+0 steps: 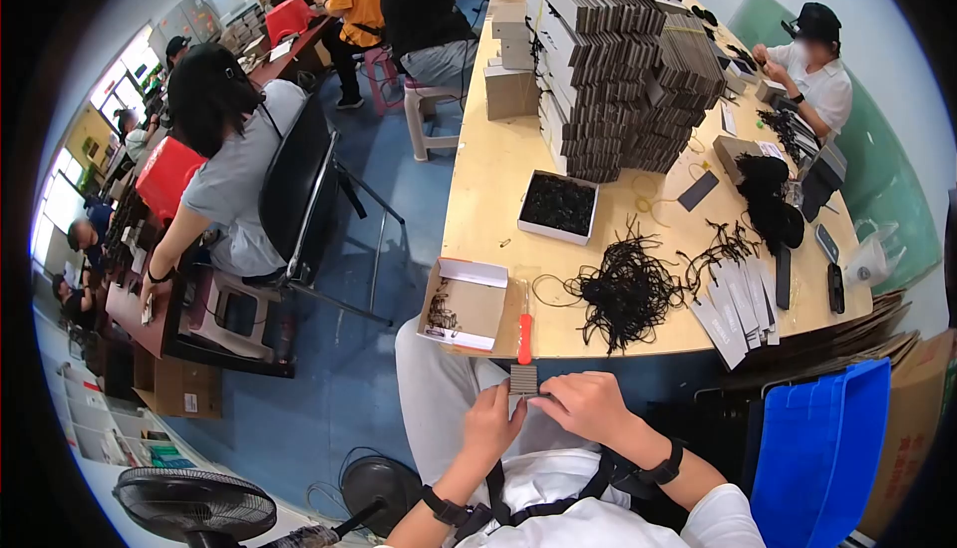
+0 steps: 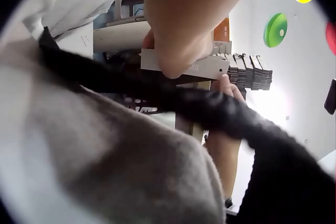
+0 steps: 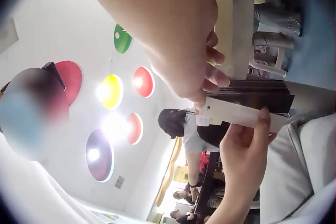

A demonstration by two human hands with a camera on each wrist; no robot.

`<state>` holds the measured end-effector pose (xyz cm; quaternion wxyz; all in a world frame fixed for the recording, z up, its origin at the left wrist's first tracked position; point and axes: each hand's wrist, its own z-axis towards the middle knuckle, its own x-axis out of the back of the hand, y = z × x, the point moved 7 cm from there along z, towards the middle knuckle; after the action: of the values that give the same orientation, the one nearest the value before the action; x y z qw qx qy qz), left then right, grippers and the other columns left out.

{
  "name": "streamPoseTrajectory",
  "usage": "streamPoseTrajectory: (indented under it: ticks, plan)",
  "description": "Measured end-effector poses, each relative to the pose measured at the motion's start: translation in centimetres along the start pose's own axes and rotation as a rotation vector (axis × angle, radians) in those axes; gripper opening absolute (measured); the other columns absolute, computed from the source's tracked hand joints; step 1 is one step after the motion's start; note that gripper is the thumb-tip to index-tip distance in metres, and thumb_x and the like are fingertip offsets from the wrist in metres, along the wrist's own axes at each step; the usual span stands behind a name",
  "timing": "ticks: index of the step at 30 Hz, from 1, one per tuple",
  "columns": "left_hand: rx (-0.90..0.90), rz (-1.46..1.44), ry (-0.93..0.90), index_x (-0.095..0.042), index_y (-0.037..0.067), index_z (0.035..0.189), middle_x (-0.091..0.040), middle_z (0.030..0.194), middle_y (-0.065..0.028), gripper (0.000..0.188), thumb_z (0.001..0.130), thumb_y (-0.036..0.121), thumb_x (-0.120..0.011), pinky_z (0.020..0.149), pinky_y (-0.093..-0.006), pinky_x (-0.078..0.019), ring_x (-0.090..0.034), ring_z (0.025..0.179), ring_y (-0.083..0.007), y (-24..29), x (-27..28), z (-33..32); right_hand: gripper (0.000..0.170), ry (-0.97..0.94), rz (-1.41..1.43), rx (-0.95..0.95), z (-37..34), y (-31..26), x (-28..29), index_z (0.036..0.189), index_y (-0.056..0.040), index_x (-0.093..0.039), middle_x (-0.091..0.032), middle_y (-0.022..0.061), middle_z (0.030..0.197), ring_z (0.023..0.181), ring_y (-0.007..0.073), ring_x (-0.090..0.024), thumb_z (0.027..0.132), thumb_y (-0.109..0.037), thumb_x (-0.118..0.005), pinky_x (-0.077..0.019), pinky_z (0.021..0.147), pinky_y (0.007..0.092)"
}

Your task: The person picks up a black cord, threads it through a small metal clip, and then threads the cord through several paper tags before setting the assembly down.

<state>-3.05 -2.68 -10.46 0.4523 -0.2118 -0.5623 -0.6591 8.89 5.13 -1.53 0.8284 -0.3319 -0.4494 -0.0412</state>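
In the head view, a small stack of hang tags [image 1: 523, 379] is held over the lap at the table's edge. My left hand [image 1: 490, 418] grips its left side and my right hand [image 1: 588, 403] its right end. The right wrist view shows a white tag face [image 3: 236, 112] with a punched hole near one end, dark tag edges [image 3: 257, 95] layered behind it. There my left hand [image 3: 245, 145] has its thumb on that face, while the right fingers [image 3: 215, 77] are at the holed end. A red-handled tool [image 1: 524, 339] lies just beyond the stack.
A shallow box [image 1: 469, 299] with small metal pieces, a pile of black cords [image 1: 630, 294] and a box of black material [image 1: 558, 206] are on the table [image 1: 478, 219]. Tall tag stacks [image 1: 618, 79] stand behind, white tags [image 1: 733, 314] to the right. A blue bin [image 1: 822, 458] sits right.
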Motion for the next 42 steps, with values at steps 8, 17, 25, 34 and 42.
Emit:
streamPoseTrajectory:
  ticks: [8,17,25,34,42]
  plan:
    - [0.115,-0.098,-0.017,-0.057,-0.002,0.108,-0.057,0.095,-0.0174,0.033,0.077,0.007,-0.067,0.072,-0.0385,-0.0482,-0.058,0.088,-0.0341,-1.6,2.0,0.3,0.017,-0.011,-0.073,0.058,0.8,-1.0,-0.2,0.069,-0.0107,-0.059,-0.055,0.0018,0.055,0.049,0.019,-0.056,0.073,-0.02,-0.073,-0.0442,0.048,0.0294]
    - [0.111,-0.179,0.263,-0.064,0.006,0.09,-0.058,0.077,-0.0084,0.021,0.072,-0.004,-0.063,0.049,-0.0276,-0.0441,-0.058,0.061,-0.0185,0.3,11.0,3.3,0.006,0.272,0.07,-0.367,2.0,4.7,5.7,0.077,-0.0058,-0.061,-0.056,0.0079,0.069,0.055,0.0239,-0.057,0.077,-0.005,-0.067,-0.0447,0.049,0.0325]
    - [0.094,0.129,0.358,-0.066,0.009,0.092,-0.058,0.078,-0.0063,0.017,0.078,-0.001,-0.064,0.051,-0.029,-0.0447,-0.057,0.063,-0.0191,0.0,15.0,12.4,0.013,0.071,-0.22,-0.161,8.1,5.7,3.7,0.082,-0.0064,-0.059,-0.054,0.005,0.084,0.08,0.0228,-0.057,0.074,-0.008,-0.069,-0.0482,0.06,0.0338]
    - [0.052,0.366,-0.212,-0.065,0.01,0.077,-0.059,0.076,-0.0017,0.008,0.072,0.013,-0.071,0.062,-0.034,-0.0486,-0.057,0.075,-0.022,-0.2,12.3,15.2,0.008,0.206,0.913,-0.637,7.5,9.0,3.0,0.094,-0.0004,-0.052,-0.064,0.0073,0.077,0.061,0.0076,-0.054,0.092,-0.008,-0.055,-0.0421,0.053,0.0209]
    - [0.057,0.436,-0.248,-0.063,0.01,0.083,-0.06,0.08,-0.0026,0.013,0.073,0.008,-0.07,0.065,-0.0357,-0.0492,-0.058,0.08,-0.0235,0.4,11.1,16.3,0.01,0.206,0.926,-0.573,7.0,9.9,5.4,0.1,0.0012,-0.054,-0.061,0.0075,0.082,0.065,0.009,-0.057,0.092,-0.006,-0.053,-0.0443,0.058,0.0212]
